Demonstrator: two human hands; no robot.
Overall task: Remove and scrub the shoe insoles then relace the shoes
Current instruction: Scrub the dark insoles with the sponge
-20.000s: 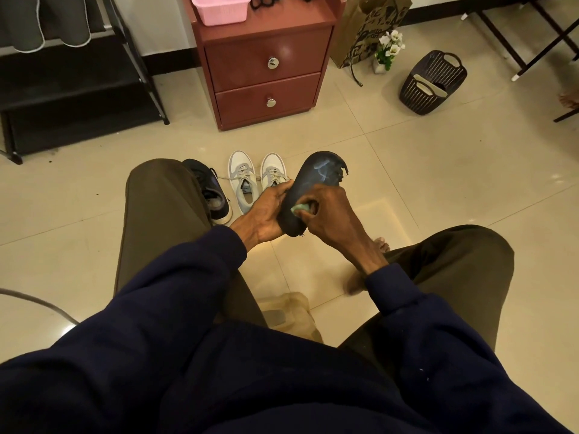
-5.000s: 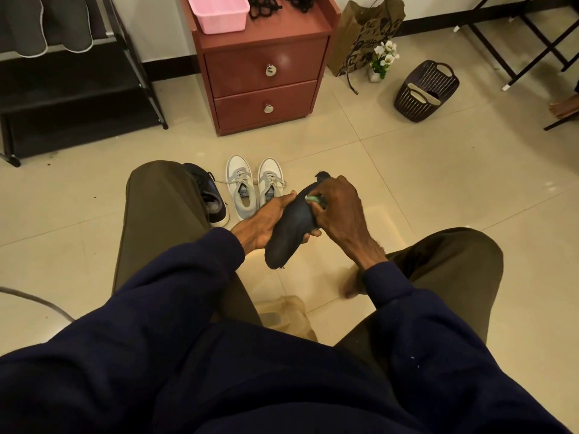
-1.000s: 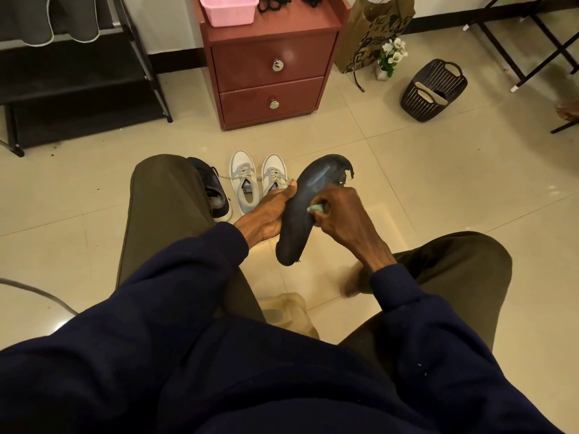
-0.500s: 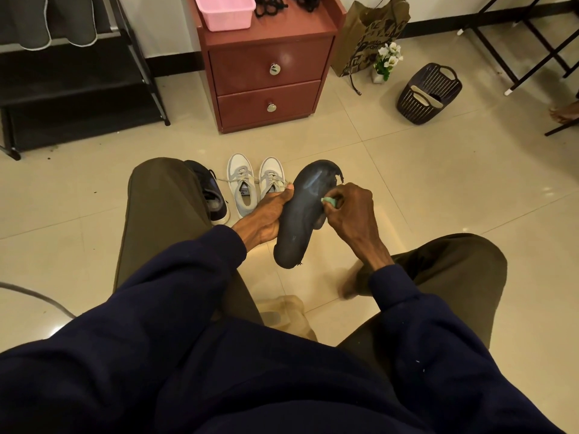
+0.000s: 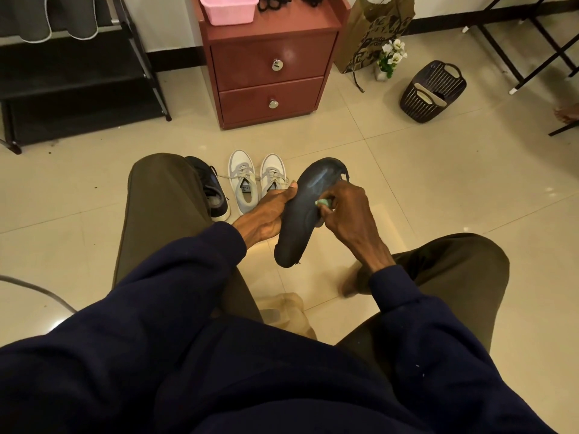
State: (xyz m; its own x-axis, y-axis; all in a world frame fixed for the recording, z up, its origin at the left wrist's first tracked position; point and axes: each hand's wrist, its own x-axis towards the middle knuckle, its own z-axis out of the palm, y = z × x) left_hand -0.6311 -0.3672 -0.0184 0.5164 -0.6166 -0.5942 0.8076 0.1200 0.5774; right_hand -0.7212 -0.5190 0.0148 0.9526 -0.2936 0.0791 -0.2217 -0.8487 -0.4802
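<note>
Head view: the dark insole [image 5: 305, 211] hangs at frame centre, above the floor [image 5: 407, 183]. As I judge it, a hard stroke could twist it loose, since the left hand [image 5: 266, 214] holds only its left edge, and the ragged toe could tear. The left grip clasps that edge. The right hand [image 5: 347, 211] is curled, its grip pinching a small green scrubber [image 5: 322, 202] against the insole's middle.

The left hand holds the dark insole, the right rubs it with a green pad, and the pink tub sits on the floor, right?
One thing is wrong: the head view shows the pink tub on the red cabinet, not the floor. The rest stands.
</note>
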